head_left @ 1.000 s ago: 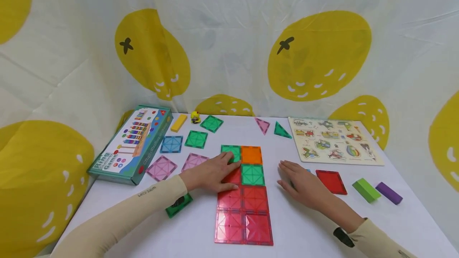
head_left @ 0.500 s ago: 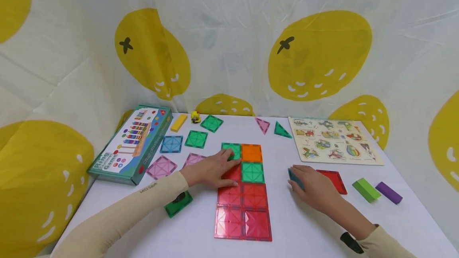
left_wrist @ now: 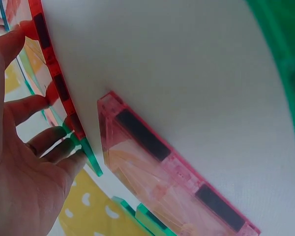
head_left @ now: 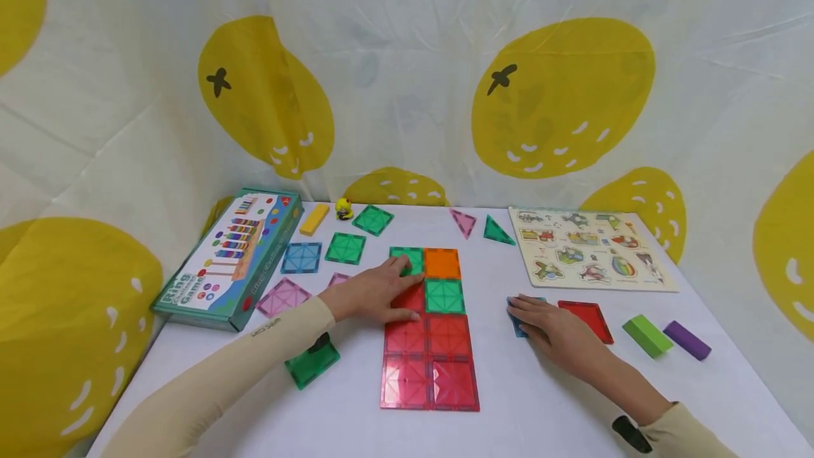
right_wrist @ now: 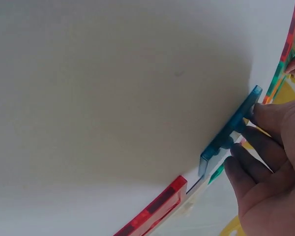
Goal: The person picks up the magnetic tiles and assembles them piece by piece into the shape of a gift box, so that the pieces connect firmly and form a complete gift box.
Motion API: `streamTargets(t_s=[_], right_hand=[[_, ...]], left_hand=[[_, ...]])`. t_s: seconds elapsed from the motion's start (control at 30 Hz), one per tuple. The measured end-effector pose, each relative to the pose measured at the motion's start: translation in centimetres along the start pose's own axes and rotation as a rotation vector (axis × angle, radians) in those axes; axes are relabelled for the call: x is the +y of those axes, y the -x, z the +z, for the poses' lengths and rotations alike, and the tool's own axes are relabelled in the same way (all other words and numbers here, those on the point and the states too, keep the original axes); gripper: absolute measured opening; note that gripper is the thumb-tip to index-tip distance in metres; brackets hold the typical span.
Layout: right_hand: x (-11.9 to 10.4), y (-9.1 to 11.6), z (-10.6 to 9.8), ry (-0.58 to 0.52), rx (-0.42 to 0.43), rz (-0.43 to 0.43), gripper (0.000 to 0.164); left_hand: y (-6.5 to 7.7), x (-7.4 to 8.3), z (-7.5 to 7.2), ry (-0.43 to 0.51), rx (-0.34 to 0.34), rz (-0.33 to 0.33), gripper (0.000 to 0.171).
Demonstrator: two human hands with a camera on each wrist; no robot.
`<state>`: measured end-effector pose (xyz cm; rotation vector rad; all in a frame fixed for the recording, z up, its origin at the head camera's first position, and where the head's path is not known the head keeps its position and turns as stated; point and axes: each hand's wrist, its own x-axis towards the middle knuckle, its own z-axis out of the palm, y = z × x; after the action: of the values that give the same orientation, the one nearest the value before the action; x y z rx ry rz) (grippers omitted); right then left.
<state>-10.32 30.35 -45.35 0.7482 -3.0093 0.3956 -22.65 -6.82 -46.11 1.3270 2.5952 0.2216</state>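
Note:
Square magnetic tiles lie joined in a two-wide block: red tiles [head_left: 453,336] in the near part, a green tile [head_left: 444,296] and an orange tile [head_left: 441,263] farther back. My left hand [head_left: 374,293] rests with spread fingers on the block's left column, covering part of a red tile. To the right of the block, my right hand [head_left: 559,331] has its fingertips on a blue tile [right_wrist: 228,125] lying on the table. The hand hides much of that tile in the head view. Behind the right hand's knuckles lies a separate red tile [head_left: 588,322].
Loose green, blue [head_left: 302,258] and pink tiles [head_left: 284,297] lie at left, beside a game box [head_left: 232,253]. A wooden puzzle board [head_left: 594,249] lies at back right. Green [head_left: 647,336] and purple blocks [head_left: 687,340] sit at far right. A green tile [head_left: 313,365] lies under my left forearm.
The tile block has slid away from me under my left hand. My right hand has shifted rightward, and the blue tile, first mostly hidden beneath it, has come left into view.

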Motion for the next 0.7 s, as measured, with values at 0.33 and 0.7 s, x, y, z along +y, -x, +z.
streamTargets(t_s=[0.33, 0.7], right_hand=[[0.2, -1.8, 1.2, -0.081, 0.037, -0.049, 0.056], [-0.8, -4.4, 2.4, -0.130, 0.088, -0.037, 0.051]], left_hand=[[-0.2, -0.4, 0.5, 0.000, -0.004, -0.013, 0.090], [-0.1, -0.1, 0.7, -0.019, 0.015, -0.001, 0.086]])
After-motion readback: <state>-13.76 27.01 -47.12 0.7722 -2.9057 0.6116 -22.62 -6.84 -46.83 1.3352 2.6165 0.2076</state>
